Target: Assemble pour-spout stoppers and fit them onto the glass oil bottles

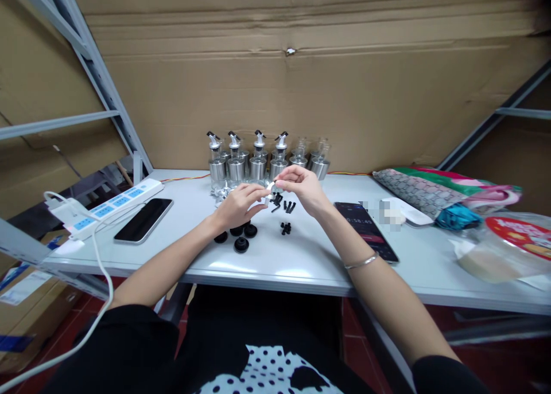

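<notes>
Over the middle of the table, my left hand (241,203) and my right hand (302,188) meet at a small silver-white spout piece (270,192). Fingertips of both hands pinch it, and they partly cover it. Beneath my left hand lie several round black stoppers (241,244). Similar silver-white pieces (220,194) are heaped just beyond its wrist. Small black levers (290,207) and a cluster of tiny black parts (286,228) lie below my right hand. Behind, steel-and-glass bottles (236,169) stand in rows; several in front carry pour spouts (259,137).
A phone (144,221) and a power strip (116,203) with a white cable are on the left. Another phone (365,230) showing a timer lies right of my forearm. Farther right are a patterned cloth bag (422,193) and a red-lidded tub (495,256). Cardboard (275,96) walls the back.
</notes>
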Demonstrator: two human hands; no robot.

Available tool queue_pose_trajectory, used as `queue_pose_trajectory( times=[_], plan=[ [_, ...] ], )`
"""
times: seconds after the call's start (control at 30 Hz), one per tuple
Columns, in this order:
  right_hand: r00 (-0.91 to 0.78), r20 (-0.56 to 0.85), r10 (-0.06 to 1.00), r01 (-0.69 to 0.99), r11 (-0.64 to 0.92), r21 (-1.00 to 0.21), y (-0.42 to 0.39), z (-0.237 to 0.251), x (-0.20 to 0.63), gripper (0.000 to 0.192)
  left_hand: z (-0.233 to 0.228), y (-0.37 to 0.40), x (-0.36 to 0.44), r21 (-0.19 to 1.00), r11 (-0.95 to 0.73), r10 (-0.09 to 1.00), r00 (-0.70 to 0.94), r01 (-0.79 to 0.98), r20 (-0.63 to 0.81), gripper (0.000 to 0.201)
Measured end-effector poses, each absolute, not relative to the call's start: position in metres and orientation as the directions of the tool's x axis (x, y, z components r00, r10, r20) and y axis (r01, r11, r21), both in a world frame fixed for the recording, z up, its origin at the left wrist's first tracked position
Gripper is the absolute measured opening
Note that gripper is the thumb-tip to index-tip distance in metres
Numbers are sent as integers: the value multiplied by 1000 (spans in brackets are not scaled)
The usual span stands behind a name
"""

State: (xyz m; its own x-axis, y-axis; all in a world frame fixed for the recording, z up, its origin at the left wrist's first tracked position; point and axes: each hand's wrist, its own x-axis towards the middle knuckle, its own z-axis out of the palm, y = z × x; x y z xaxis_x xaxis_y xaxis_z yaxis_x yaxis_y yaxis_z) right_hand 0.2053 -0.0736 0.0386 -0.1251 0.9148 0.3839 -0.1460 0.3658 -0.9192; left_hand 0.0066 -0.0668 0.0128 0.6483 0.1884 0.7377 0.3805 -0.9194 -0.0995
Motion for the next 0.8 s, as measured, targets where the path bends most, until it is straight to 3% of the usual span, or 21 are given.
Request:
queue_pose_trajectory(
  times=[0.3, 0.57, 0.8],
  plan=[
    [-117, 365, 924, -179, 342, -922, -74, 38, 203, 36, 13, -66, 7, -114, -921, 170, 648, 373, 743, 24],
    [-176, 254, 951, -276, 200, -940, -76, 40, 204, 35, 15, -66, 8, -147, -918, 125, 619, 369, 775, 24],
    [-380, 141, 914, -208, 64, -976, -77, 36, 200, 32, 11, -63, 7, -122, -913, 168, 629, 390, 759, 23]
  ],
)
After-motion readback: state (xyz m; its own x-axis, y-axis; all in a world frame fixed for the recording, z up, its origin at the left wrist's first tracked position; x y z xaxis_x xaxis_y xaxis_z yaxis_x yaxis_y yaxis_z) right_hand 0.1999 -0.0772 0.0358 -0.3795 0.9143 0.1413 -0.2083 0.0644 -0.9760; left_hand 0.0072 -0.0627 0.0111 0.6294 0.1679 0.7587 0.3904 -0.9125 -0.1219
